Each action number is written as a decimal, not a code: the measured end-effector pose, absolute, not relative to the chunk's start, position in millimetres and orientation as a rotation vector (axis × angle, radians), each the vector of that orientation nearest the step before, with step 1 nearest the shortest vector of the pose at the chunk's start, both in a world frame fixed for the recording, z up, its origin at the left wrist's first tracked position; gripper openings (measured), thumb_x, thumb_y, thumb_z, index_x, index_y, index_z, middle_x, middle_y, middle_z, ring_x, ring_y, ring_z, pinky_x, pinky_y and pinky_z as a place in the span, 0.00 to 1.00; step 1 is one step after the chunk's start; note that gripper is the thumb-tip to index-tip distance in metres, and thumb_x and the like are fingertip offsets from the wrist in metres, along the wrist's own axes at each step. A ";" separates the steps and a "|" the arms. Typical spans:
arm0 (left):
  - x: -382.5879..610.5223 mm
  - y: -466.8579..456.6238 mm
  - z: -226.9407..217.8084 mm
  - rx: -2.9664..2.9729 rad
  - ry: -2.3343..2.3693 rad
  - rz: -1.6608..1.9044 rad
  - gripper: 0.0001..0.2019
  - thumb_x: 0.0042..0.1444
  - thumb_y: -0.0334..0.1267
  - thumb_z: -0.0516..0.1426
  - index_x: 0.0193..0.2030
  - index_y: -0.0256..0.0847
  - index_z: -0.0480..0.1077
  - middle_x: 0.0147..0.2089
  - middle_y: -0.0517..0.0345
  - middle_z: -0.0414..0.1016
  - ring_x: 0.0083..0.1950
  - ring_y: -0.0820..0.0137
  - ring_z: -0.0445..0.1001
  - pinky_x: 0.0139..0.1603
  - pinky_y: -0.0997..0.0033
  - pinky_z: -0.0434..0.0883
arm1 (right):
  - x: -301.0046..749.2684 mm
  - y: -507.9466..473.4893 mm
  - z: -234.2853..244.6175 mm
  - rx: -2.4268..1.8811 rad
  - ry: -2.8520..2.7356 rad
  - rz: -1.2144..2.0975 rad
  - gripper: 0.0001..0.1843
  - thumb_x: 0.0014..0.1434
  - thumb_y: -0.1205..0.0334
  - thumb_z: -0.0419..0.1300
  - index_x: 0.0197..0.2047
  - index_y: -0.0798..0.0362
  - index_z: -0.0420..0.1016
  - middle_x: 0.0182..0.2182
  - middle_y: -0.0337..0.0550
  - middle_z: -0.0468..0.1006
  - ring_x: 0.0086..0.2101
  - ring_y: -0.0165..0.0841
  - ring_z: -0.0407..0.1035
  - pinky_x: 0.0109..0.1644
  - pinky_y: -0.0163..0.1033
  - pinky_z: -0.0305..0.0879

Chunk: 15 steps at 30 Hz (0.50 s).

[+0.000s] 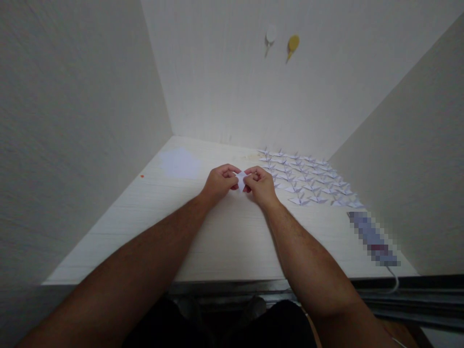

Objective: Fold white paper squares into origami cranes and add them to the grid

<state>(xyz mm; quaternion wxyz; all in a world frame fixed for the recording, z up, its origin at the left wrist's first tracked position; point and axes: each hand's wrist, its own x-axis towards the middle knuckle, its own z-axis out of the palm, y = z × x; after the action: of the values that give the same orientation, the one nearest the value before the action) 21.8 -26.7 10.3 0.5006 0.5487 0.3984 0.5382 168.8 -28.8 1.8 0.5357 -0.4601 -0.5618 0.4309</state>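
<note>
Between my two hands is a small white piece of folded paper (241, 182), held above the middle of the table. My left hand (222, 182) pinches its left side with thumb and fingers. On the opposite side, my right hand (260, 183) grips the paper's right edge the same way. Rows of folded white paper cranes (299, 199) stand on the table just right of my right hand. To the left of my left hand lies a spread of white paper sheets (179, 162).
The pale table (232, 241) is bounded by walls at left, back and right. A blurred-out flat device (373, 239) with a white cable (394, 280) lies at the right edge. A white hook (270, 36) and a yellow hook (293, 43) are on the back wall. A tiny orange bit (142, 176) lies at left.
</note>
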 end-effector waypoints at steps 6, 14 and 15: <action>21.9 -21.9 5.2 1.219 0.930 1.335 0.08 0.38 0.29 0.61 0.29 0.37 0.73 0.18 0.63 0.70 0.20 0.75 0.68 0.24 0.75 0.65 | 169.3 -26.1 -2.0 -1.026 -1.354 1.023 0.08 0.45 0.61 0.61 0.33 0.51 0.72 0.15 0.29 0.70 0.17 0.26 0.66 0.23 0.31 0.62; 21.9 -21.9 3.9 1.040 0.872 1.295 0.07 0.36 0.29 0.62 0.26 0.38 0.71 0.21 0.62 0.71 0.21 0.74 0.70 0.26 0.73 0.68 | 169.9 -26.2 -2.3 -0.985 -1.322 1.124 0.07 0.45 0.60 0.61 0.29 0.51 0.74 0.16 0.33 0.72 0.18 0.28 0.68 0.25 0.33 0.66; 21.6 -21.9 3.8 1.027 0.870 1.289 0.07 0.35 0.29 0.62 0.26 0.38 0.71 0.21 0.62 0.71 0.21 0.74 0.70 0.26 0.73 0.68 | 169.9 -26.5 -1.7 -0.987 -1.309 1.140 0.06 0.44 0.60 0.61 0.29 0.51 0.74 0.17 0.34 0.73 0.19 0.28 0.68 0.25 0.34 0.66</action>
<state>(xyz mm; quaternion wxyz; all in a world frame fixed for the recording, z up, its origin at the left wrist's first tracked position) 21.6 -21.9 3.8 0.5962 0.4425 0.3748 0.5552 169.9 -26.5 -1.7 0.5415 -0.4156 -0.5511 0.4800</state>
